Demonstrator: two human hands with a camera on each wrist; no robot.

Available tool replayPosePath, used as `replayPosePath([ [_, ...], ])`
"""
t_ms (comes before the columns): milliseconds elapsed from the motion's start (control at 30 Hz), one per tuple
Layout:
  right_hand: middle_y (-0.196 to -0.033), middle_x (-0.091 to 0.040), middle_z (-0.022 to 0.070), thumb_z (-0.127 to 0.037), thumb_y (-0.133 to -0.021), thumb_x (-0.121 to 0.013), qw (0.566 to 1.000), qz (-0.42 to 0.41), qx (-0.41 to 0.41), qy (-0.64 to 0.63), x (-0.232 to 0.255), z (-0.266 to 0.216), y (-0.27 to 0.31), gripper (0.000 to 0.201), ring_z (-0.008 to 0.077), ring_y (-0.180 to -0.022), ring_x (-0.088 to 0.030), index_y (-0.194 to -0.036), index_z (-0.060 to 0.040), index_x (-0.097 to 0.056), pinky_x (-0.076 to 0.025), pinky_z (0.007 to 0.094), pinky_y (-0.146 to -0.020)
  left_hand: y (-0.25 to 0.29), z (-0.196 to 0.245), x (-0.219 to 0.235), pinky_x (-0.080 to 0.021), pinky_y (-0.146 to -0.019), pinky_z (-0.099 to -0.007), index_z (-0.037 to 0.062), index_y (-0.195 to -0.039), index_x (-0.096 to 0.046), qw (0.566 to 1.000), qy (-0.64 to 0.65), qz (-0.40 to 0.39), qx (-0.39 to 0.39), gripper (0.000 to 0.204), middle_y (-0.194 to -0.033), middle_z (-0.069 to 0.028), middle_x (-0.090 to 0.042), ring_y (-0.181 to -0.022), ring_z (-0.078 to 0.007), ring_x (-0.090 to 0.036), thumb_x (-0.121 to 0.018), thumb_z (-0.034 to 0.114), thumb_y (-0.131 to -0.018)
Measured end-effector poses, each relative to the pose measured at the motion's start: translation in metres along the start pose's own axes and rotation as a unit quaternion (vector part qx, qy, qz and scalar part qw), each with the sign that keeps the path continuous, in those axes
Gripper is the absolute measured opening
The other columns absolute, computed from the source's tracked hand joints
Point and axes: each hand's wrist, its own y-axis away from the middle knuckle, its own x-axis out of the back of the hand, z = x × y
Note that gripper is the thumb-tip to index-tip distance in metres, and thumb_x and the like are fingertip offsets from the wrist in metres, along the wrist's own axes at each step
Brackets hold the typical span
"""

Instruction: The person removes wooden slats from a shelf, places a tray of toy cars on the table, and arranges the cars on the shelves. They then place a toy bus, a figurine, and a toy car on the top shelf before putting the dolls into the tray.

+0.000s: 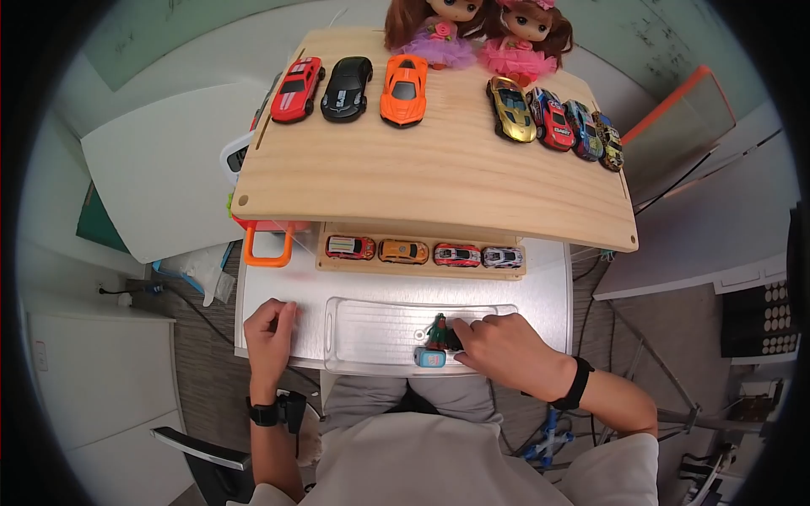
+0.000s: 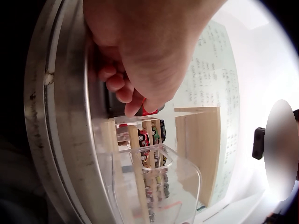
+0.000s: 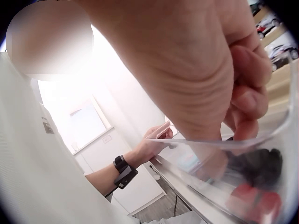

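Clear plastic forms the tray [image 1: 371, 329] on the counter [image 1: 308, 291] in my head view, where the right hand [image 1: 498, 344] reaches in from 3 o'clock with fingers bent at a dark object [image 1: 455, 339]; I cannot tell whether that grip has closed on it. Toward 9 o'clock of those fingers I see a green figure [image 1: 437, 331], with a blue item [image 1: 430, 358] just beside it at about 6 o'clock. At the tray's 9 o'clock, the left hand [image 1: 270, 331] has loosely curled fingers, its grip holding nothing I can see.
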Motion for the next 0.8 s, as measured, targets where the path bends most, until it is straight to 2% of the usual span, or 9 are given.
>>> replayPosePath([
  [133,-0.08,-0.071,0.0125,-0.024,-0.088,-0.077,0.998,0.05,0.034,-0.007,-0.008,0.008,0.001,0.033,0.0274,-0.076,-0.073,-0.106,0.0001,-0.063,-0.057,0.0377,-0.061,0.0,0.005,-0.002,-0.039,-0.06,-0.0256,-0.0043,-0.084,-0.068,1.0,-0.009,0.004,0.0,0.021,-0.071,-0.0017,-0.061,-0.065,-0.0068,-0.048,-0.068,0.01,-0.1],
  [233,-0.088,-0.073,0.0099,-0.014,-0.083,-0.08,0.952,0.162,-0.005,-0.261,0.022,0.014,0.016,0.035,0.0213,-0.073,-0.071,-0.114,-0.0052,-0.067,-0.059,0.0335,-0.066,0.001,0.005,-0.001,-0.039,-0.06,-0.0257,-0.004,-0.084,-0.068,1.0,-0.008,0.009,0.001,0.02,-0.071,-0.0016,-0.061,-0.065,-0.0069,-0.048,-0.068,0.009,-0.1],
  [267,-0.088,-0.073,0.0099,-0.014,-0.083,-0.08,0.953,0.16,-0.011,-0.255,0.027,0.019,0.025,0.035,0.0213,-0.073,-0.071,-0.114,-0.0052,-0.067,-0.059,0.0335,-0.066,0.001,0.004,-0.002,-0.039,-0.06,-0.0258,-0.0039,-0.084,-0.068,1.0,-0.004,0.009,0.004,0.02,-0.071,-0.0015,-0.061,-0.065,-0.0069,-0.048,-0.067,0.009,-0.1],
  [333,-0.09,-0.073,0.0086,-0.011,-0.083,-0.082,0.9,0.181,-0.124,-0.378,0.034,0.025,0.045,0.041,0.019,-0.072,-0.071,-0.12,-0.0058,-0.064,-0.059,0.0314,-0.066,0.001,0.0,-0.003,-0.038,-0.059,-0.0257,-0.0034,-0.084,-0.069,1.0,0.0,0.014,-0.001,0.021,-0.071,-0.0003,-0.059,-0.065,-0.0065,-0.047,-0.066,0.01,-0.101],
  [400,-0.093,-0.074,0.0085,-0.011,-0.085,-0.083,0.887,0.232,-0.153,-0.37,0.014,0.035,0.059,0.042,0.0147,-0.071,-0.07,-0.121,-0.0054,-0.064,-0.058,0.0275,-0.066,0.001,-0.001,-0.002,-0.035,-0.058,-0.0257,-0.0029,-0.084,-0.068,1.0,-0.003,0.01,-0.013,0.022,-0.07,0.0006,-0.057,-0.064,-0.0061,-0.044,-0.065,0.01,-0.102],
  [500,-0.099,-0.077,0.008,-0.011,-0.085,-0.084,0.793,0.356,-0.259,-0.42,-0.027,0.049,0.075,0.039,0.0093,-0.078,-0.07,-0.118,-0.0021,-0.064,-0.056,0.0238,-0.067,-0.001,-0.005,-0.004,-0.032,-0.057,-0.0255,-0.0016,-0.082,-0.067,1.0,0.003,0.01,-0.024,0.024,-0.068,0.0026,-0.052,-0.062,-0.005,-0.04,-0.064,0.01,-0.102],
  [600,-0.097,-0.077,0.0068,-0.012,-0.085,-0.085,0.746,0.411,-0.317,-0.418,-0.064,0.057,0.087,0.039,0.0075,-0.08,-0.069,-0.117,-0.0012,-0.065,-0.056,0.0243,-0.066,0.0,-0.002,-0.003,-0.031,-0.056,-0.0248,-0.0013,-0.082,-0.066,1.0,0.011,0.009,0.007,0.024,-0.068,0.0038,-0.05,-0.062,-0.0045,-0.04,-0.063,0.01,-0.103],
  [667,-0.089,-0.075,0.0052,-0.016,-0.085,-0.087,0.749,0.406,-0.341,-0.398,-0.075,0.052,0.092,0.039,0.0082,-0.075,-0.067,-0.115,-0.0023,-0.066,-0.054,0.0259,-0.063,0.0,-0.002,-0.004,-0.031,-0.056,-0.0243,-0.001,-0.082,-0.065,1.0,0.007,0.008,-0.001,0.025,-0.068,0.0045,-0.049,-0.062,-0.0042,-0.039,-0.062,0.01,-0.104],
  [800,-0.069,-0.063,0.0023,-0.03,-0.079,-0.092,0.812,0.315,-0.392,-0.296,-0.095,0.039,0.094,0.045,0.0153,-0.059,-0.06,-0.108,-0.0058,-0.068,-0.051,0.0296,-0.057,0.001,0.002,-0.004,-0.03,-0.056,-0.0245,-0.0013,-0.082,-0.065,1.0,-0.002,0.013,-0.008,0.026,-0.068,0.0046,-0.048,-0.062,-0.0038,-0.038,-0.062,0.011,-0.104],
])
